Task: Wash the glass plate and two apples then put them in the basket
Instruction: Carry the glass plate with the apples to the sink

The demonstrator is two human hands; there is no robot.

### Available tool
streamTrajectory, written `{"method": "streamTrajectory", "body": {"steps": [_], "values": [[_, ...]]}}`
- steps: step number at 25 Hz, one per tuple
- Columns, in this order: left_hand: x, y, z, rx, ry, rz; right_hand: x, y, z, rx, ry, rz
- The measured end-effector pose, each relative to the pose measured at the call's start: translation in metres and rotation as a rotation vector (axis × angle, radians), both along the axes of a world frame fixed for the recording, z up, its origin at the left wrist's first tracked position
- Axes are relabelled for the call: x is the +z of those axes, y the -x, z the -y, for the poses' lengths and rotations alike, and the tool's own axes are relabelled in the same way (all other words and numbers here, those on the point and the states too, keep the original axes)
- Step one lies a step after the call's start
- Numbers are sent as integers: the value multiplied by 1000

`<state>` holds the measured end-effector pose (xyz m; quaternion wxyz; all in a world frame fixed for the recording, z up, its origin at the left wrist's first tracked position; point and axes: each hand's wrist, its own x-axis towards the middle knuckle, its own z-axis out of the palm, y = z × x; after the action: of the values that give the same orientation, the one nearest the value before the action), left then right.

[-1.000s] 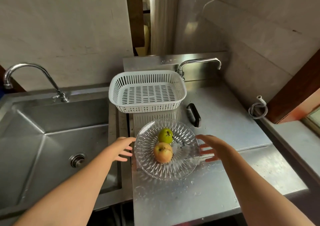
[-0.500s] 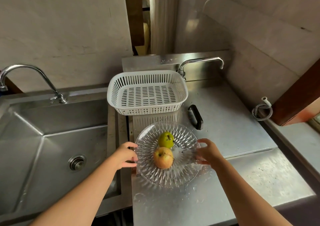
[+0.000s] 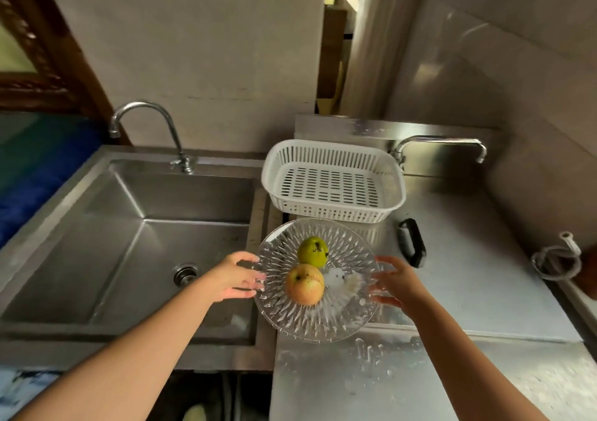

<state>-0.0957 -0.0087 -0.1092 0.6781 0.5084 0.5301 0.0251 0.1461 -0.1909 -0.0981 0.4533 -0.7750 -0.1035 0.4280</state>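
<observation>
Low in the frame, two bare forearms reach up toward the middle. The left hand (image 3: 234, 278) grips the left rim of the glass plate (image 3: 339, 320), fingers curled onto the edge. The right hand (image 3: 395, 283) is at the right rim with fingers spread; whether it is truly clamped on the glass I cannot tell. The plate sits at centre, overlapping the inner edge of the counter (image 3: 468, 291) beside the sink (image 3: 135, 246); whether it is lifted clear of the counter cannot be told. On it, the reddish apple (image 3: 304, 284) lies nearer and the green apple (image 3: 312, 252) just behind, touching or almost so.

Above the plate, just right of centre, the white basket (image 3: 395, 200) stands with nothing in it. The tap (image 3: 145, 123) at upper left shows no water running.

By my reading the task is at its start: nothing looks washed, nothing is in the basket. Washing all three items and loading them remains.

No brand, label or writing can be read anywhere.
</observation>
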Motion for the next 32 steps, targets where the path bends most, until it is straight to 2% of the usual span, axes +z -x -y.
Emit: {"method": "streamTrajectory", "body": {"steps": [9,13,21,27,32], "values": [[19,123,-57,162,-23,96,28,84,-97,224,-41,47],[31,191,-109,159,-57,123,30,152,-151,158,-70,-18],[49,305,-206,126,-133,30,23,267,-240,160,-122,-134],[24,333,-251,150,-133,-22,2,292,-297,226,-60,-89],[-17,322,-286,192,-113,-73,-46,286,-346,243,-6,-29]]}}
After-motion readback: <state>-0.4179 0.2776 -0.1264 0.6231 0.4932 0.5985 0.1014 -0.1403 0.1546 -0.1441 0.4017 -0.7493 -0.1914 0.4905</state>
